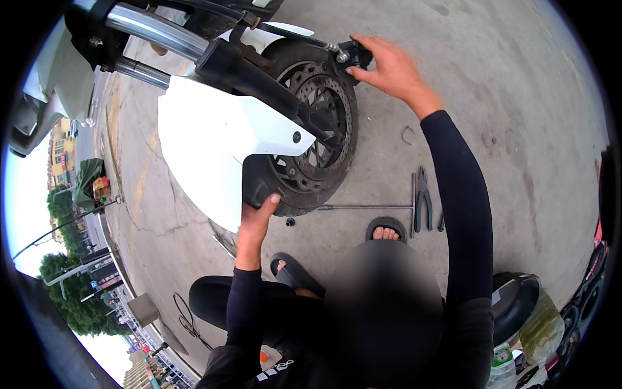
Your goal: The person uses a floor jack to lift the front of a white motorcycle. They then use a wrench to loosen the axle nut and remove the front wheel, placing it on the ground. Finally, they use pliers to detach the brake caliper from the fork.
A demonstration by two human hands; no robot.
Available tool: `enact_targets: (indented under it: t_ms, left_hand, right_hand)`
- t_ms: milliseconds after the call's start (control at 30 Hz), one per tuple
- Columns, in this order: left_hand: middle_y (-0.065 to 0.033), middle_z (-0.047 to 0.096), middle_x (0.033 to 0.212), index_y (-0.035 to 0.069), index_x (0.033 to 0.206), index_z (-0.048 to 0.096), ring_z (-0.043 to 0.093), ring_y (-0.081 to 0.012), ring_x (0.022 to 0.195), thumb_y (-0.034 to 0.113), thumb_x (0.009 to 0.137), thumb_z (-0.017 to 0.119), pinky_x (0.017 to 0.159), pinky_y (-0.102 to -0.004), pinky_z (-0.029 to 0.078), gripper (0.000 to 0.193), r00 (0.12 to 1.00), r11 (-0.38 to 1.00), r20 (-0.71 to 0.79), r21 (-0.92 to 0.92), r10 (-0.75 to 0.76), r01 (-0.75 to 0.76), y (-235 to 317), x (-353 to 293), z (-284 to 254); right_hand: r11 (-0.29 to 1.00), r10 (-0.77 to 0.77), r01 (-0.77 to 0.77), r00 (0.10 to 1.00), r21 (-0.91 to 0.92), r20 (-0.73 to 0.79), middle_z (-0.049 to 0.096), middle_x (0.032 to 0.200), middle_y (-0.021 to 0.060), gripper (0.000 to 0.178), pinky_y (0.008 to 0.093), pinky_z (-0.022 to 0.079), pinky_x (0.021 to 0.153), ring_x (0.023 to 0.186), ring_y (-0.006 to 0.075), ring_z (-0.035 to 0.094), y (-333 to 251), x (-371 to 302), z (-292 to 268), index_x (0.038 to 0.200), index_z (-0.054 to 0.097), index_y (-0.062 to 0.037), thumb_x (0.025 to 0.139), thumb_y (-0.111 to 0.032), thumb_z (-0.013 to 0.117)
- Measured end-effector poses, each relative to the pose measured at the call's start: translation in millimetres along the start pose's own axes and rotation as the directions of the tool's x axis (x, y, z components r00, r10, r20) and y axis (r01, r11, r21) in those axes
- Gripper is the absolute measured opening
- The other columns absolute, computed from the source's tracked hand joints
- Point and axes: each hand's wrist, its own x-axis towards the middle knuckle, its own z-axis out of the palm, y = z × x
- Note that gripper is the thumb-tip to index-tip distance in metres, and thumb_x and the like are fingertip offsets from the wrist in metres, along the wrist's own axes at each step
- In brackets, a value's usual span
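Note:
The front wheel of a motorcycle, with a black tyre and a brake disc, stands before me under a white front fender. At its upper right my right hand is closed on a black brake caliper, which has a hose fitting and sits off the disc's edge. My left hand grips the lower part of the tyre, thumb on the tread; its other fingers are hidden behind the tyre and fender. A dark fork leg runs down to the hub.
On the concrete lie a T-shaped wrench, pliers, a small dark nut-like part and a bent wire clip. My sandalled feet are close to the tools. A black tyre-like object and a plastic bottle stand at lower right.

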Motion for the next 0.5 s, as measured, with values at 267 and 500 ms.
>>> enact_targets:
  t_ms: [267, 500]
  left_hand:
    - [-0.0193, 0.052, 0.139, -0.007, 0.147, 0.033, 0.051, -0.027, 0.128, 0.019, 0.071, 0.092, 0.111, -0.0395, 0.04, 0.1, 0.999, 0.996, -0.042, 0.088, 0.031, -0.027, -32.7, -54.8, -13.9]
    - [-0.021, 0.039, 0.15, -0.001, 0.157, 0.012, 0.042, -0.0298, 0.14, 0.032, 0.065, 0.098, 0.118, -0.0418, 0.034, 0.131, 0.998, 0.987, 0.061, -0.158, -0.032, 0.041, -46.0, -115.4, -20.7]
  right_hand:
    - [0.999, 0.008, -0.005, 0.998, 0.048, -0.066, 0.066, 0.122, 0.0081, 0.063, 0.0451, 0.053, 0.092, 0.114, 0.032, 0.063, 12.5, 19.3, 27.3, 0.14, 0.057, -0.0172, 0.084, -0.036, 0.079]
    - [1.0, -0.012, 0.013, 1.0, 0.016, -0.012, 0.068, 0.119, 0.0086, 0.061, 0.0448, 0.054, 0.091, 0.113, 0.0321, 0.064, 4.0, 20.4, 13.4, 0.133, 0.062, -0.0141, 0.079, -0.038, 0.081]
